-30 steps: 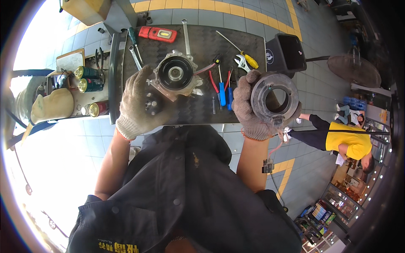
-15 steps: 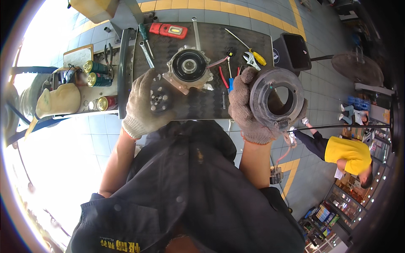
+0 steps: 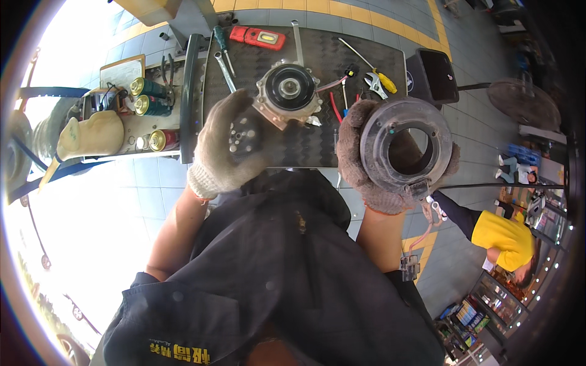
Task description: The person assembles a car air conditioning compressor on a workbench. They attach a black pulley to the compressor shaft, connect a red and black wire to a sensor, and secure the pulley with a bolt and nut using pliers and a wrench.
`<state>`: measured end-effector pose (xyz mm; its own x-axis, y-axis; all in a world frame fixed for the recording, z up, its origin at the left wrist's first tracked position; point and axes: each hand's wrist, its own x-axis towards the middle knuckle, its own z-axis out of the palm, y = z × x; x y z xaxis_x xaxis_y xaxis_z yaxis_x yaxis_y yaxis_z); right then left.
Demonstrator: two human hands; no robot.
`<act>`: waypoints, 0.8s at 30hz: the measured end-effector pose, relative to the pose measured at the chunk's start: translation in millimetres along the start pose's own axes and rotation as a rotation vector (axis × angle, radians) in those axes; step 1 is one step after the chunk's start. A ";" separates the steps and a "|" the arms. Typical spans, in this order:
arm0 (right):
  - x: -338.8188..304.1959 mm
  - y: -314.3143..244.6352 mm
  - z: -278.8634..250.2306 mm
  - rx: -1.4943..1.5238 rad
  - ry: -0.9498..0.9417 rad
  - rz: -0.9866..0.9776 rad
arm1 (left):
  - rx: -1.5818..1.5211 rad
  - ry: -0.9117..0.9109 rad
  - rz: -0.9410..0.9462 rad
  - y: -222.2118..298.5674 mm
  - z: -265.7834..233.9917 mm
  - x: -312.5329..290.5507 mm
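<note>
My left hand point(image 3: 229, 143), in a dirty knit glove, grips the body of a metal compressor-like part point(image 3: 285, 94) with a round black hub facing up. It is held just above the dark checker-plate work tray point(image 3: 342, 146). My right hand point(image 3: 366, 158), also gloved, holds a large grey metal ring point(image 3: 406, 146) with a wide round hole, off the tray's right edge. A thin wire with a connector point(image 3: 433, 210) hangs from the ring.
On the tray lie a red work lamp point(image 3: 262, 38), a green-handled screwdriver point(image 3: 221, 39), wrenches, red and blue drivers and yellow-handled pliers point(image 3: 381, 82). A side shelf at left holds cans point(image 3: 146, 105) and a glove. A black bin point(image 3: 436, 74) stands right. A person in yellow point(image 3: 503, 235) crouches lower right.
Both hands and their parts have shifted in the picture as the view moved closer; the ring now sits lower and nearer, and the left hand keeps the hubbed part over the tray.
</note>
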<state>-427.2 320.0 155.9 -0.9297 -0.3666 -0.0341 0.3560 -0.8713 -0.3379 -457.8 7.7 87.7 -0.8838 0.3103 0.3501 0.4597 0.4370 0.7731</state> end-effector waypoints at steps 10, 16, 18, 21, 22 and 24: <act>-8.6 18.7 -17.3 -0.326 0.441 -0.162 | -0.604 -0.163 -0.182 78.1 -5.3 59.5; -12.3 26.5 -28.1 -0.249 0.542 -0.441 | -0.572 -0.210 -0.172 84.2 -8.5 68.7; -11.0 25.1 -26.8 -0.245 0.529 -0.454 | -0.531 -0.229 -0.176 84.6 -9.6 70.9; -9.5 18.5 -23.3 -0.253 0.527 -0.478 | -0.551 -0.222 -0.217 87.5 -8.8 73.9; -9.3 16.2 -22.4 -0.256 0.525 -0.483 | -0.576 -0.223 -0.243 88.7 -8.6 74.7; -8.4 12.5 -22.0 -0.256 0.524 -0.493 | -0.628 -0.226 -0.295 90.7 -8.8 76.1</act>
<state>-417.1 319.4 131.3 -0.9213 0.3039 -0.2428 -0.0859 -0.7677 -0.6350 -484.1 63.5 189.1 -0.8926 0.4506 0.0152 0.0087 -0.0166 0.9998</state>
